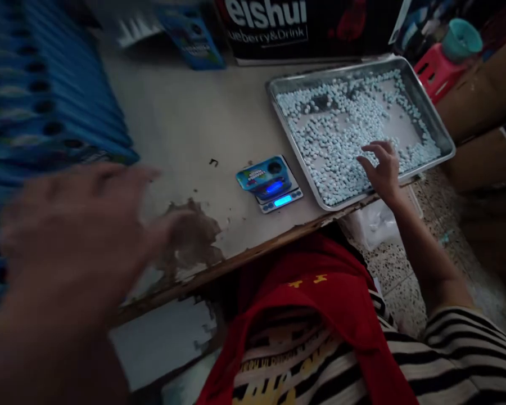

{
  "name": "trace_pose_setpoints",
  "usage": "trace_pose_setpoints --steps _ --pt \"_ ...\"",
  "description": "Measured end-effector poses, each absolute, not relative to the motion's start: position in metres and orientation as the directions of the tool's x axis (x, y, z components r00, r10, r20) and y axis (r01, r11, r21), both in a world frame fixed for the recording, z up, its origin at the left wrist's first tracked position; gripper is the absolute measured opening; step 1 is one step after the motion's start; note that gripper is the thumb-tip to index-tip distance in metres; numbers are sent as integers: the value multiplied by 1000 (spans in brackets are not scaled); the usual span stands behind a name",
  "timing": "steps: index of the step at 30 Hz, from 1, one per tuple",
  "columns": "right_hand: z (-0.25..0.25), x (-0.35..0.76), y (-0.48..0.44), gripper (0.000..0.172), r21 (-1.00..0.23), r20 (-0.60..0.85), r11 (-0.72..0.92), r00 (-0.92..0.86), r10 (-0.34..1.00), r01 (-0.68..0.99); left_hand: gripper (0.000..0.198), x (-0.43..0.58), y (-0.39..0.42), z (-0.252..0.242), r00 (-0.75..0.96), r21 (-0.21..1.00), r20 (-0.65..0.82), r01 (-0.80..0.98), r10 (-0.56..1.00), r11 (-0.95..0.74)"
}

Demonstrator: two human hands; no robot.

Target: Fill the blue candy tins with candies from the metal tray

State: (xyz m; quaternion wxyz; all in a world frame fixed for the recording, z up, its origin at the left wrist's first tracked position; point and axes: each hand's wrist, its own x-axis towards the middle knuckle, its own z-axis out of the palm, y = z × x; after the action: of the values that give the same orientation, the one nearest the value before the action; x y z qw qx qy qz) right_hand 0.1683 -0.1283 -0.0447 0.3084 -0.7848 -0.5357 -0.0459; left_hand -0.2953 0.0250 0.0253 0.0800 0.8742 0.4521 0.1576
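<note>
My left hand [80,242], large and blurred by motion, is over the table's left side beside a row of blue printed pouches [71,95]. Its thumb stands apart from the fingers, and nothing shows in it. Over the near right part of a metal tray [293,140], my right hand [382,166] has its fingers curved and thumb apart, with nothing visible between them. Small pale blue pellets [341,135] are spread across the tray. Left of the tray, one blue pouch [263,173] lies on a small digital scale [280,201] with a lit display.
A black printed carton [274,28] and another blue pouch [196,39] stand at the back. Beyond the tray are a pink stool [436,70] with a teal bowl [462,40] and brown cartons [472,107]. The worn wooden table edge [253,247] runs before my red apron.
</note>
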Motion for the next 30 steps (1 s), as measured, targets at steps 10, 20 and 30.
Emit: trace_pose_setpoints --steps 10,20,30 --pt "-57 162 -130 24 -314 382 -474 567 730 823 76 -255 -51 -82 807 478 286 347 517 -807" --pt "-53 159 -127 45 -313 322 -571 650 688 759 42 -273 -49 -89 817 563 299 266 493 -783" --pt "-38 142 -118 33 -312 221 -669 736 640 675 33 -283 -45 -86 833 461 401 177 382 -870"
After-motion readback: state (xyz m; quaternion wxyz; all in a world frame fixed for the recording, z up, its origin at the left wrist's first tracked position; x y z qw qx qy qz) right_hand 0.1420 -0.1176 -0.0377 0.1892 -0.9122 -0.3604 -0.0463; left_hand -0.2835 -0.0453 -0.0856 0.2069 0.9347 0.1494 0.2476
